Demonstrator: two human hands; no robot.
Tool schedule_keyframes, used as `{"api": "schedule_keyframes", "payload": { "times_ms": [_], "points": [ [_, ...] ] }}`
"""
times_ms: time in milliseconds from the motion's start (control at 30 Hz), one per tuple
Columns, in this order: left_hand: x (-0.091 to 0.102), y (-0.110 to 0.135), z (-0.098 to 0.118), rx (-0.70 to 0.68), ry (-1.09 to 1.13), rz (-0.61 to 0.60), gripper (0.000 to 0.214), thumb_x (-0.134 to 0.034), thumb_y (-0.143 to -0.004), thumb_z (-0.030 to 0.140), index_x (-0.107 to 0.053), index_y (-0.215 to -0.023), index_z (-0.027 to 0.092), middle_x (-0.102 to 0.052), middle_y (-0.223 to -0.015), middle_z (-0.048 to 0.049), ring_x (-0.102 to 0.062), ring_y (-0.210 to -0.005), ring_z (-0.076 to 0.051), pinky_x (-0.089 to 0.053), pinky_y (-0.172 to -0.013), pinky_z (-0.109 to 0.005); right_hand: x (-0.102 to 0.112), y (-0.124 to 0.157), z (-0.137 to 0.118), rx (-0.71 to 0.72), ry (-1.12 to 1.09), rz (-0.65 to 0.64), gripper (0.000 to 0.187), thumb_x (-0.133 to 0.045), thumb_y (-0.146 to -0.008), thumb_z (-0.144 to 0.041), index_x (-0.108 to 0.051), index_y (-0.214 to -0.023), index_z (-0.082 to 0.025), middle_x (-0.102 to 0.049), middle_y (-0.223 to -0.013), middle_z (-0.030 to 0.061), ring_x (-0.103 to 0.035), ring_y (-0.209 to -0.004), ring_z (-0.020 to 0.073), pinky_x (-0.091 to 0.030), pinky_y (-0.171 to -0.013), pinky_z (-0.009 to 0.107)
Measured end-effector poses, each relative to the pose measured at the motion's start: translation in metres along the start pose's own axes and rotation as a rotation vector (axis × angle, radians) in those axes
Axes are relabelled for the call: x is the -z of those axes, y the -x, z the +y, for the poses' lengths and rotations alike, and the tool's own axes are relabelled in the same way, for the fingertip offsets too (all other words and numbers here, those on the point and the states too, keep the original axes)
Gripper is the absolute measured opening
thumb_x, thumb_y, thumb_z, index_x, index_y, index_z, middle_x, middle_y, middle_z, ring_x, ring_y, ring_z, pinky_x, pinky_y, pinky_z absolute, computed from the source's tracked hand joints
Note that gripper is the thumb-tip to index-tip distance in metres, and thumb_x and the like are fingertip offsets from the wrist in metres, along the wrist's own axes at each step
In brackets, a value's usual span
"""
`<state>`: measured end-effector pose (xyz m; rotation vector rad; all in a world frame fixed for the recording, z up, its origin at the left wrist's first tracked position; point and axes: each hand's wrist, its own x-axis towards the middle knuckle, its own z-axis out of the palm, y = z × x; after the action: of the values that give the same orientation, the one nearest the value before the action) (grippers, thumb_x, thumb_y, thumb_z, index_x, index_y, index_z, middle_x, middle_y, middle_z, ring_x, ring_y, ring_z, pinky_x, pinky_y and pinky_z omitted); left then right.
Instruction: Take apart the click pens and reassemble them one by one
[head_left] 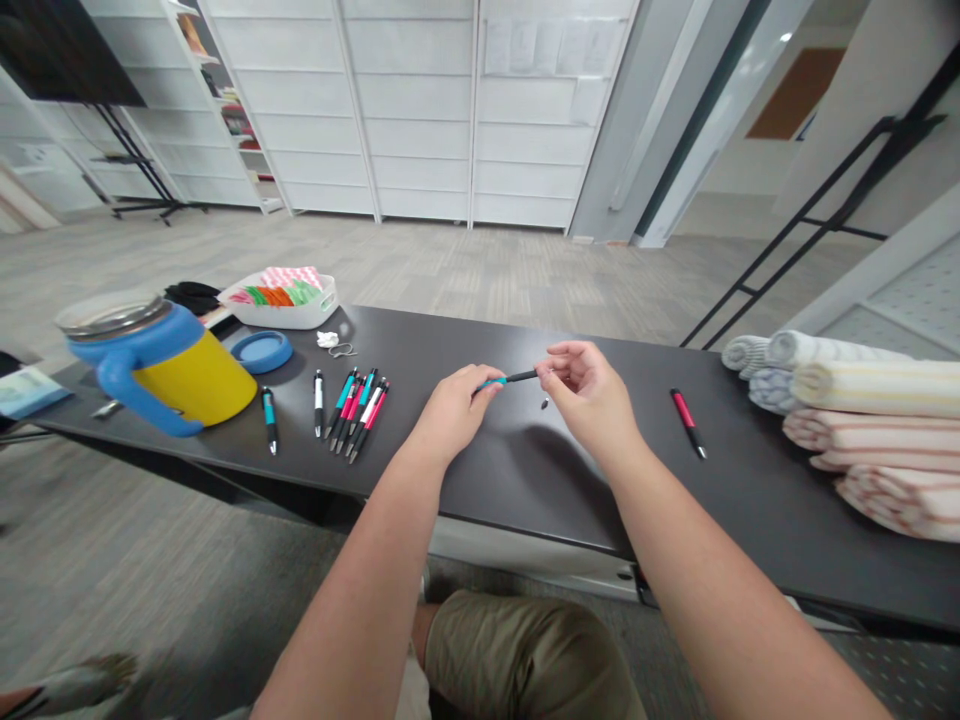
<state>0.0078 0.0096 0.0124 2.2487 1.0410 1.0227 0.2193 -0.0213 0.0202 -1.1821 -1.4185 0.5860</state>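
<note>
Fingers point(480, 374), left hand point(454, 405): pinching slim teal-and-black pen point(520, 377) | right hand point(598, 395): pinching black end, other fingers loosely curled | pen near-level

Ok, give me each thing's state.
Held pen: in left hand, right hand at its black end
Silver piece: appears loose
Pen bunch: lying together
White pen: lying apart
Red pen: lying apart
Mug: upright
Teal pen by mug: lying apart
Blue disc: flat
Tray: open, filled
Towels: rolled, stacked
Screen: dark

On the dark tabletop point(409, 345), a blue-and-yellow mug point(199, 380), a blue lid point(262, 352) and a white basket point(289, 316) are set at the left; clustered pens point(355, 414) are laid near them, a red pen point(685, 417) is placed farther right, near stacked cloth rolls point(881, 430).
</note>
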Motion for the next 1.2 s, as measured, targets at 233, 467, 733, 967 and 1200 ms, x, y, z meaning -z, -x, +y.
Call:
{"api": "schedule_keyframes", "payload": {
  "times_ms": [233, 467, 733, 967, 1200],
  "points": [
    [0.0, 0.0, 0.0, -0.013, 0.025, 0.019, 0.021, -0.053, -0.103, 0.029, -0.07, -0.113, 0.023, -0.074, -0.109, -0.0043, -0.068, -0.104, -0.019, -0.05, -0.095, -0.031, 0.001, -0.001, -0.002, -0.085, -0.178, 0.02, 0.047, -0.085, -0.078, -0.046, -0.051, -0.102, -0.025, -0.073, -0.092, 0.0031, -0.074, -0.08, 0.0188, -0.062, -0.076, 0.036],
    [-0.001, 0.0, 0.0, -0.022, 0.012, -0.006, 0.02, -0.053, -0.102, 0.027, -0.07, -0.113, 0.024, -0.074, -0.112, -0.005, -0.067, -0.107, -0.019, -0.049, -0.099, -0.032, 0.002, -0.003, 0.001, -0.201, -0.323, -0.005, 0.058, -0.088, -0.072, -0.051, -0.047, -0.103, -0.027, -0.073, -0.085, -0.0013, -0.076, -0.08, 0.0194, -0.064, -0.086, 0.043],
    [0.001, 0.001, 0.0, -0.046, 0.01, -0.018, 0.019, -0.054, -0.101, 0.025, -0.071, -0.108, 0.023, -0.074, -0.106, -0.004, -0.067, -0.102, -0.018, -0.05, -0.095, -0.031, 0.006, -0.005, 0.005, -0.281, -0.355, -0.042, 0.062, -0.093, -0.066, -0.043, -0.047, -0.103, -0.026, -0.074, -0.085, -0.0018, -0.075, -0.077, 0.0192, -0.063, -0.08, 0.039],
    [0.003, 0.003, 0.002, -0.008, 0.001, -0.053, 0.018, -0.055, -0.101, 0.026, -0.071, -0.107, 0.023, -0.075, -0.106, -0.0036, -0.068, -0.1, -0.019, -0.05, -0.093, -0.031, 0.008, -0.003, 0.009, -0.298, -0.283, -0.102, 0.059, -0.092, -0.067, -0.043, -0.05, -0.104, -0.025, -0.077, -0.094, 0.0031, -0.074, -0.077, 0.0181, -0.058, -0.07, 0.031],
    [0.003, 0.003, 0.001, -0.018, 0.006, -0.06, 0.017, -0.056, -0.1, 0.026, -0.072, -0.106, 0.023, -0.076, -0.105, -0.0036, -0.069, -0.1, -0.019, -0.05, -0.093, -0.031, 0.008, -0.002, 0.012, -0.263, -0.265, -0.16, 0.051, -0.09, -0.071, -0.042, -0.053, -0.102, -0.024, -0.076, -0.094, 0.0028, -0.073, -0.078, 0.016, -0.058, -0.074, 0.031]
  ]
}}
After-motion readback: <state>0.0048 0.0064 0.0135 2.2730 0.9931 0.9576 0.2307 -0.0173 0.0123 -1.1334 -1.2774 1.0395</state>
